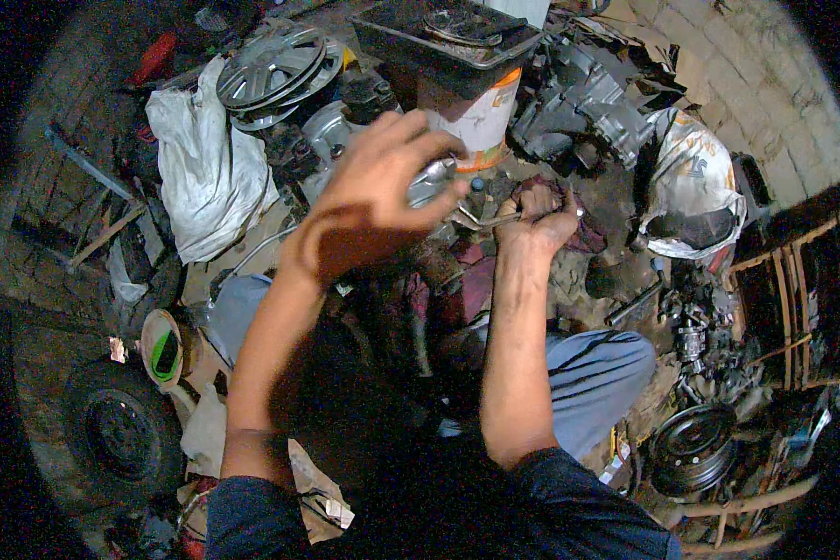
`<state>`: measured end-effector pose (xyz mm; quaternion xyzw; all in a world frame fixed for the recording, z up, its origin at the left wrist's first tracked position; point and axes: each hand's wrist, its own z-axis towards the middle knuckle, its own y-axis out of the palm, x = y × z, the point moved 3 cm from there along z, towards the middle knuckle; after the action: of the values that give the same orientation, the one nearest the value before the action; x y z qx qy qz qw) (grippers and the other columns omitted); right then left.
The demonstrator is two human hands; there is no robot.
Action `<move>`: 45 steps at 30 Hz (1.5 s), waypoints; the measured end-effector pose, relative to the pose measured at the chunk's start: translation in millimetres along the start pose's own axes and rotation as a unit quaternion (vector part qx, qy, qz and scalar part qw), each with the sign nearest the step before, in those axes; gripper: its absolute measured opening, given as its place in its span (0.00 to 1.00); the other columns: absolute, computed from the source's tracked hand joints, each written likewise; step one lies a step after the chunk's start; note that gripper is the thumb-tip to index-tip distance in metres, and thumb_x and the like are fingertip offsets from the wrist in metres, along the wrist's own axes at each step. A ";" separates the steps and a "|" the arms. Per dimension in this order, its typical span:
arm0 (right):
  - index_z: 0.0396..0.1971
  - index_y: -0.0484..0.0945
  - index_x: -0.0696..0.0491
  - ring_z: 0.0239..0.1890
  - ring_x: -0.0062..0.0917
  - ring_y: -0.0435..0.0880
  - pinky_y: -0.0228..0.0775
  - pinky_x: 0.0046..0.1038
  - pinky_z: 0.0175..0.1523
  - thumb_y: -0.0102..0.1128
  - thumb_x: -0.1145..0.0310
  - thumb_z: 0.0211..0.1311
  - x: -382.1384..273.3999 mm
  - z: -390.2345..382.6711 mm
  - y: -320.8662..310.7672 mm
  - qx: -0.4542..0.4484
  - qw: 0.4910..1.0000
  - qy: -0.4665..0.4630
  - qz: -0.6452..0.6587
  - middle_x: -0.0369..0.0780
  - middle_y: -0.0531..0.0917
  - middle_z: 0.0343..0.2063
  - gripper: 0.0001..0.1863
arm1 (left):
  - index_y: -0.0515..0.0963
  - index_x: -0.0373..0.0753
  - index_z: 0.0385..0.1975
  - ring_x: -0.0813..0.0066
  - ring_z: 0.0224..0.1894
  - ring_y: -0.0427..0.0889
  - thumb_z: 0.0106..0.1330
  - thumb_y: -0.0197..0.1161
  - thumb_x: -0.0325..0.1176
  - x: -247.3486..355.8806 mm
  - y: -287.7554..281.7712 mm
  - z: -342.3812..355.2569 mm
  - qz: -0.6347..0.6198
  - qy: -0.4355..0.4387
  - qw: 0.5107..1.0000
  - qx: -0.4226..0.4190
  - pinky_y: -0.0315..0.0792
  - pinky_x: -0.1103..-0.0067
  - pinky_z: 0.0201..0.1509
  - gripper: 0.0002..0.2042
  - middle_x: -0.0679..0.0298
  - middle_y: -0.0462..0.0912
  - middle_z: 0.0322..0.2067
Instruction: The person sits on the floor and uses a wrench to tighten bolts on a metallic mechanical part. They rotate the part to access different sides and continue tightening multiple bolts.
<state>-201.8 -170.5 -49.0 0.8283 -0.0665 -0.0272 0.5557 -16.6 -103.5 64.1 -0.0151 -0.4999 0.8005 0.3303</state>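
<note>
My left hand [378,182], slightly blurred, is raised in the middle with curved fingers and thumb apart over a silver metal part [429,183]; whether it touches the part is unclear. My right hand [537,215] grips a thin metal tool [481,222], like a bent bar or wrench, whose left part runs toward the space beneath my left hand. A dark reddish rag [586,233] lies around my right hand, and a small blue round object [478,185] sits between my hands.
A black tray [383,33] rests on a bucket [481,121]. Wheel covers [261,79], white sacks [196,159] [691,159], a gearbox housing [588,103], a tire [121,429], a steel rim [691,448] and scattered parts surround me. My bent knee [597,378] is at lower right.
</note>
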 end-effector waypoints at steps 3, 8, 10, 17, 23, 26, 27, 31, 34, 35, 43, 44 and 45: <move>0.15 0.53 0.44 0.11 0.16 0.43 0.35 0.21 0.13 0.45 0.57 0.71 2.0 -7.7 6.6 0.056 0.997 -0.008 -0.044 0.28 0.50 0.10 0.22 | 0.80 0.39 0.48 0.48 0.54 0.74 0.59 0.66 0.47 3.7 14.6 3.5 0.012 0.022 0.999 -0.024 0.64 0.61 0.67 0.22 0.53 0.77 0.42; 0.17 0.59 0.47 0.11 0.18 0.47 0.42 0.21 0.15 0.46 0.59 0.69 3.5 -14.7 1.0 0.050 0.998 0.022 -0.029 0.29 0.56 0.11 0.19 | 0.82 0.42 0.47 0.49 0.54 0.75 0.60 0.65 0.49 -3.3 13.3 -1.0 -0.001 0.071 0.997 -0.027 0.60 0.56 0.70 0.20 0.53 0.77 0.44; 0.20 0.61 0.49 0.11 0.20 0.51 0.47 0.22 0.17 0.47 0.60 0.69 1.8 -14.2 0.0 0.082 0.996 0.015 -0.034 0.31 0.58 0.12 0.17 | 0.83 0.43 0.45 0.49 0.54 0.75 0.61 0.65 0.48 -4.0 13.3 -0.5 0.006 0.075 0.997 -0.035 0.59 0.55 0.70 0.19 0.53 0.77 0.44; 0.33 0.68 0.52 0.18 0.24 0.63 0.61 0.26 0.25 0.48 0.48 0.66 -45.9 42.0 -31.1 0.083 0.990 -0.033 -0.109 0.35 0.71 0.23 0.20 | 0.86 0.47 0.41 0.51 0.56 0.74 0.58 0.66 0.48 -6.3 15.8 -0.1 0.022 0.094 0.992 -0.076 0.57 0.55 0.71 0.16 0.54 0.76 0.46; 0.26 0.69 0.46 0.18 0.25 0.65 0.59 0.38 0.26 0.49 0.42 0.61 -38.3 40.2 -15.9 0.164 0.979 -0.067 -0.106 0.35 0.72 0.21 0.21 | 0.86 0.48 0.41 0.49 0.60 0.71 0.50 0.71 0.43 -1.7 7.8 0.0 -0.008 0.111 0.987 -0.114 0.57 0.56 0.73 0.17 0.52 0.75 0.52; 0.17 0.63 0.45 0.14 0.25 0.59 0.54 0.36 0.24 0.44 0.48 0.62 -54.2 51.7 -38.4 0.030 0.994 -0.027 -0.098 0.34 0.65 0.15 0.20 | 0.85 0.48 0.41 0.48 0.62 0.70 0.45 0.74 0.38 1.7 6.5 -0.1 -0.041 0.093 0.987 -0.124 0.57 0.58 0.73 0.19 0.51 0.74 0.54; 0.17 0.61 0.46 0.13 0.25 0.55 0.52 0.31 0.22 0.40 0.53 0.63 -47.7 36.8 -31.7 0.048 0.995 -0.026 -0.087 0.34 0.62 0.14 0.18 | 0.85 0.48 0.41 0.48 0.62 0.70 0.43 0.75 0.36 0.7 4.3 -4.1 -0.048 0.079 0.988 -0.125 0.57 0.59 0.73 0.20 0.51 0.74 0.55; 0.14 0.56 0.46 0.14 0.22 0.52 0.45 0.23 0.20 0.38 0.59 0.62 -40.9 3.8 -17.1 0.089 0.990 -0.073 -0.081 0.34 0.57 0.13 0.17 | 0.85 0.45 0.40 0.47 0.63 0.69 0.40 0.73 0.31 -2.2 -1.9 -7.7 -0.085 0.098 0.979 -0.155 0.58 0.60 0.73 0.21 0.50 0.73 0.55; 0.16 0.60 0.49 0.18 0.25 0.58 0.55 0.29 0.27 0.44 0.60 0.61 -46.4 -23.8 -37.1 -0.052 0.998 -0.017 -0.020 0.35 0.61 0.15 0.15 | 0.83 0.45 0.44 0.47 0.64 0.68 0.40 0.71 0.29 -8.4 -7.3 -14.9 -0.061 0.129 0.975 -0.171 0.58 0.59 0.73 0.24 0.52 0.73 0.56; 0.18 0.61 0.50 0.19 0.26 0.60 0.58 0.32 0.30 0.45 0.60 0.61 -39.1 -41.2 -29.8 0.021 0.998 -0.048 -0.023 0.36 0.64 0.16 0.15 | 0.82 0.45 0.46 0.47 0.64 0.68 0.40 0.70 0.28 -8.6 -11.8 -18.2 -0.047 0.139 0.974 -0.175 0.58 0.58 0.73 0.26 0.52 0.72 0.57; 0.20 0.66 0.50 0.26 0.24 0.63 0.59 0.35 0.43 0.49 0.74 0.55 -36.7 -76.6 -47.2 -0.087 0.994 0.027 0.067 0.35 0.63 0.18 0.06 | 0.73 0.50 0.61 0.53 0.70 0.62 0.57 0.69 0.37 -2.1 -30.3 -45.3 0.004 0.118 0.976 -0.183 0.47 0.50 0.77 0.29 0.54 0.68 0.64; 0.21 0.66 0.50 0.27 0.25 0.63 0.59 0.35 0.43 0.50 0.74 0.55 -34.3 -81.1 -46.3 -0.067 0.996 0.022 0.050 0.35 0.64 0.19 0.06 | 0.73 0.50 0.61 0.53 0.70 0.62 0.58 0.68 0.37 -2.4 -33.2 -46.7 -0.005 0.115 0.976 -0.183 0.46 0.49 0.76 0.28 0.54 0.68 0.64; 0.21 0.66 0.50 0.28 0.25 0.64 0.59 0.35 0.43 0.50 0.73 0.54 -31.5 -86.3 -45.0 -0.047 0.998 0.016 0.033 0.35 0.64 0.19 0.05 | 0.74 0.50 0.61 0.53 0.70 0.62 0.58 0.68 0.37 -3.0 -34.8 -48.3 -0.015 0.112 0.977 -0.183 0.46 0.49 0.76 0.27 0.53 0.67 0.64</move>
<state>-219.0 -70.1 -58.5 0.7991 -0.0839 0.0016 0.5953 20.7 -57.1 67.3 -0.1577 -0.5980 0.6836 0.3875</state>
